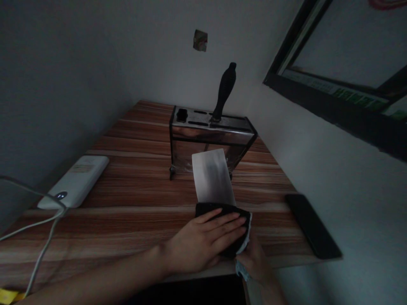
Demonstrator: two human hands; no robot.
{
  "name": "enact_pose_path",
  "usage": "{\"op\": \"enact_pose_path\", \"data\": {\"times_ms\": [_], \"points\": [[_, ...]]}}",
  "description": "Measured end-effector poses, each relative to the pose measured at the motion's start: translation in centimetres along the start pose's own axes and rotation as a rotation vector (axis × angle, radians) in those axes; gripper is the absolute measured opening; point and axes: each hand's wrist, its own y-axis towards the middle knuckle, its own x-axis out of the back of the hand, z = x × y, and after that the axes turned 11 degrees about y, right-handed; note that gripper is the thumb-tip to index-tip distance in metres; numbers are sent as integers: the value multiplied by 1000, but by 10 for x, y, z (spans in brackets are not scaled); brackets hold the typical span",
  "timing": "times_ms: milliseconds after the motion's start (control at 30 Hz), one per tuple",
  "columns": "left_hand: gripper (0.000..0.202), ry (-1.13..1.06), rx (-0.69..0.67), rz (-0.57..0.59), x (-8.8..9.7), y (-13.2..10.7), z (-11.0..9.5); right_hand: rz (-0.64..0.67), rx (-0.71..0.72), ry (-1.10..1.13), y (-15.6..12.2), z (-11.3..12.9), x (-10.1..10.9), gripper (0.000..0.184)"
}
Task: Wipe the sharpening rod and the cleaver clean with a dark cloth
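A wide steel cleaver blade (212,177) sticks up from a black cloth (233,250) at the table's near edge. My left hand (203,241) lies flat on the cloth, fingers stretched out and together, pressing it against the lower end of the blade. My right hand (256,262) is under the cloth's right side, closed around the wrapped end of the cleaver, with its fingers hidden. Behind the blade stands a metal knife block (210,135) with one black handle (225,91) rising from a slot.
The wooden table (133,190) sits in a corner between two walls. A white power bank (76,180) with a cable (41,250) lies at the left. A dark phone (313,231) lies at the right edge. A dark-framed window (333,101) is on the right wall.
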Motion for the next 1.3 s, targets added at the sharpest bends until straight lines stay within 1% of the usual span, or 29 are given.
{"op": "enact_pose_path", "data": {"times_ms": [100, 200, 233, 333, 433, 567, 733, 900, 1067, 1200, 1300], "points": [[63, 7, 15, -2, -1, 0, 0, -56, 15, -20, -2, 0, -3, 45], [62, 5, 23, -6, -2, -1, -1, -89, 25, -28, -3, 4, -7, 43], [62, 4, 25, -10, -2, -1, 0, -68, 21, -40, -2, 7, -8, 42], [60, 11, 56, -11, 0, -1, 4, 26, 30, -115, 2, 16, -10, 30], [60, 44, 117, -14, 4, -2, 13, 77, 79, -176, 5, 24, -12, 21], [63, 91, 189, -40, 11, -3, 27, 149, 56, -184, 5, 30, -14, 9], [61, 153, 293, -87, 25, -4, 43, 195, 28, -194, 2, 34, -15, 6], [55, 186, 391, -124, 33, -7, 57, 207, 26, -214, 2, 34, -16, 8], [53, 194, 463, -150, 37, -10, 72, 236, 29, -223, 3, 32, -16, 6], [53, 153, 532, -203, 37, -15, 85, 245, 22, -241, 3, 31, -16, 4], [54, 160, 555, -216, 36, -17, 89, 244, 16, -226, 3, 31, -16, 4]]}}
